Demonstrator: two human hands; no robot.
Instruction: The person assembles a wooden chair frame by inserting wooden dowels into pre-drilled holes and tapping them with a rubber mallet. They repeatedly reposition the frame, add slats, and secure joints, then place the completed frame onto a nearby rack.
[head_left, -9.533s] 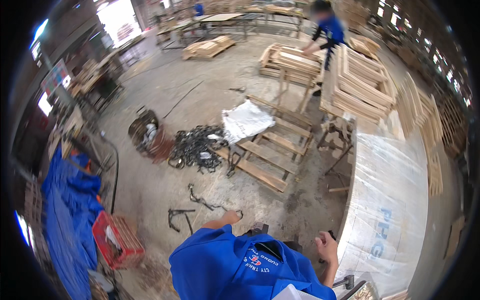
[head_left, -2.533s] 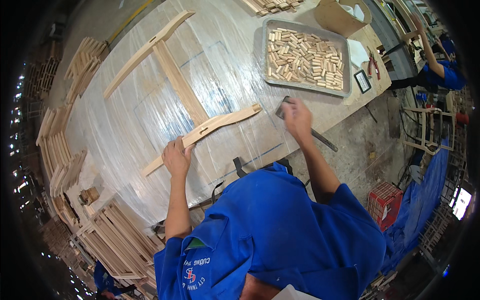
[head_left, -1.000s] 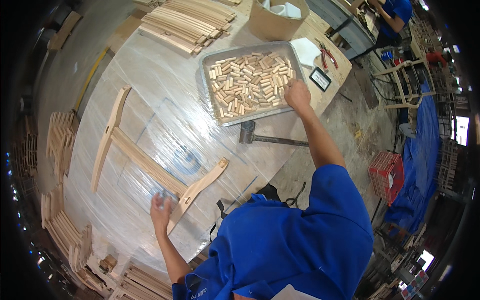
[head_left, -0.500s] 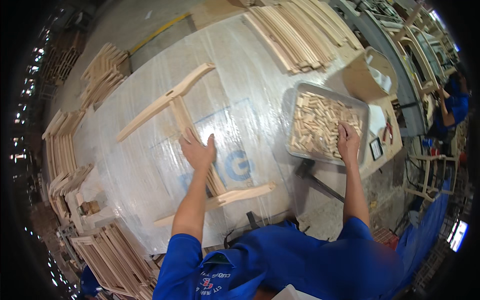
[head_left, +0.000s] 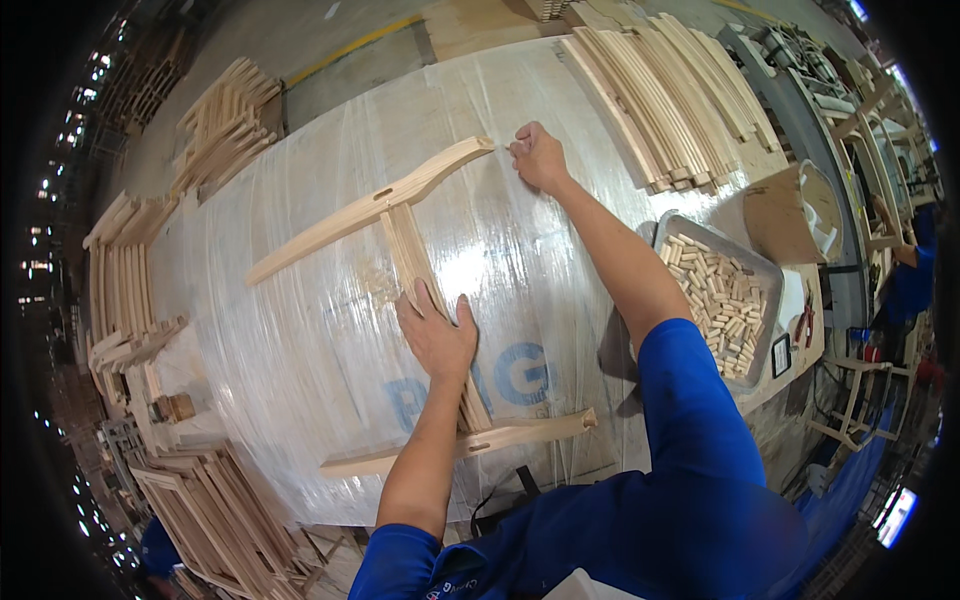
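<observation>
An H-shaped wooden frame lies on the plastic-covered table, with a far curved bar (head_left: pixel 340 225), a near curved bar (head_left: pixel 530 432) and a crosspiece (head_left: pixel 408 250) joining them. My left hand (head_left: pixel 440 338) rests over the crosspiece, its fingers spread and thumb apart. Just beyond the right end of the far bar is my right hand (head_left: pixel 540 160), fingers pinched together; whatever they hold is too small and hidden to name. Short wooden dowels (head_left: pixel 715 300) fill a grey tray (head_left: pixel 772 290) at the right, partly behind my right arm.
Long wooden strips (head_left: pixel 660 110) lie stacked at the far right of the table. Beside the tray are a cardboard box (head_left: pixel 785 215), red-handled pliers (head_left: pixel 803 322) and a small dark device (head_left: pixel 781 354). Wooden parts (head_left: pixel 125 260) are piled along the left. Another person (head_left: pixel 912 265) works at the far right.
My right hand has left the dowel tray and moved left and away from me, to the far bar's end. My left hand stays on the crosspiece. The view has shifted.
</observation>
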